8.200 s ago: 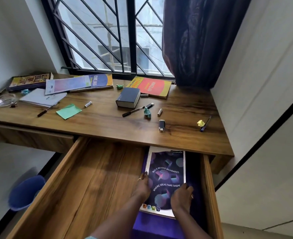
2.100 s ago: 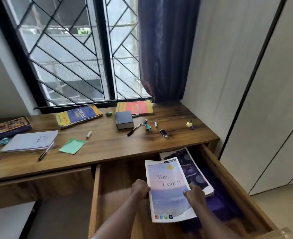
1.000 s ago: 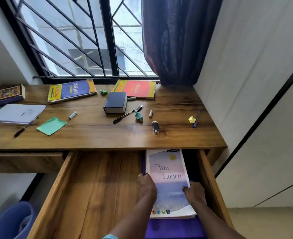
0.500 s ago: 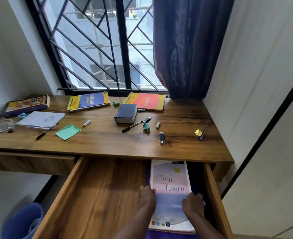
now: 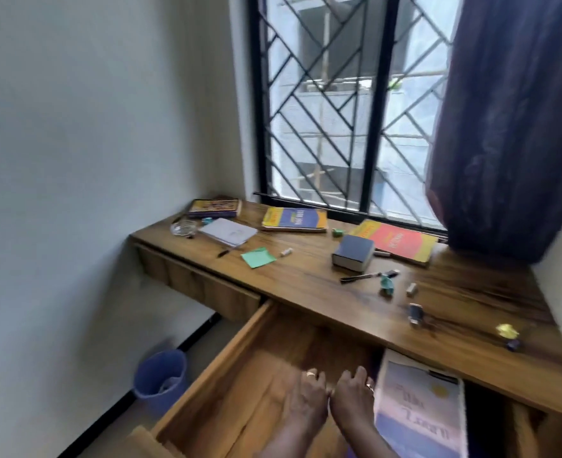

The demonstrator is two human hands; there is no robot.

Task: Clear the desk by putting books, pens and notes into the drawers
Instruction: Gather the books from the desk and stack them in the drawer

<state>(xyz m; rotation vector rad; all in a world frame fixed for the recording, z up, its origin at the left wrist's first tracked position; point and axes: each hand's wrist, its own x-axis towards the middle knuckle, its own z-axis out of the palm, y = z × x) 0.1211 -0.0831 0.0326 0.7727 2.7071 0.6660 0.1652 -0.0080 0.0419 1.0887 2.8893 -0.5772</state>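
Booklet (image 5: 418, 408) | far end under desk (image 5: 306, 285) | left hand (image 5: 306, 403), right hand (image 5: 352, 403) blurred

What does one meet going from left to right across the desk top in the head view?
Glass dish → white notepad → blue and yellow book → thick dark book → yellow crumpled note. The red book overlaps the dark one, so it is left out.

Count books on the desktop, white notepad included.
5: patterned book, far left corner; white notepad beside it; blue book under window; red book by curtain; thick dark book in front of it.
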